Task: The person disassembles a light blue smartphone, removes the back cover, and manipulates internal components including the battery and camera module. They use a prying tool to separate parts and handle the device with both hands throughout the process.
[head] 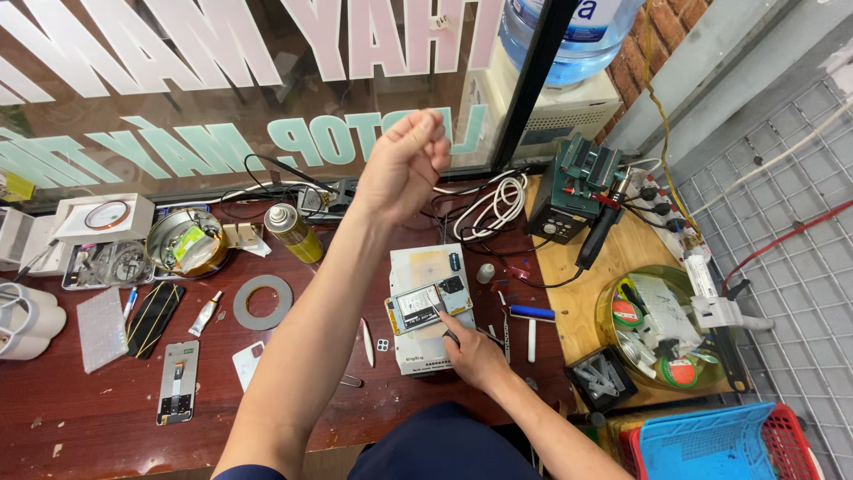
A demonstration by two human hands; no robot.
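An opened phone (428,304) lay flat and slightly askew on a white heating pad (425,267); its circuit board and battery showed. The pad sat mid-table (107,418); black tweezers (455,337) touched the phone's lower edge.

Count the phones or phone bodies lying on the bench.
3: black phone at left, opened phone body below it, opened phone on the white block, by the right hand. Others may be hidden.

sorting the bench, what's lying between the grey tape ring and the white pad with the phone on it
In the head view, the person's left forearm crosses that stretch. Nearer the white pad lie a slim white pry tool and a small camera piece, right of the grey ring.
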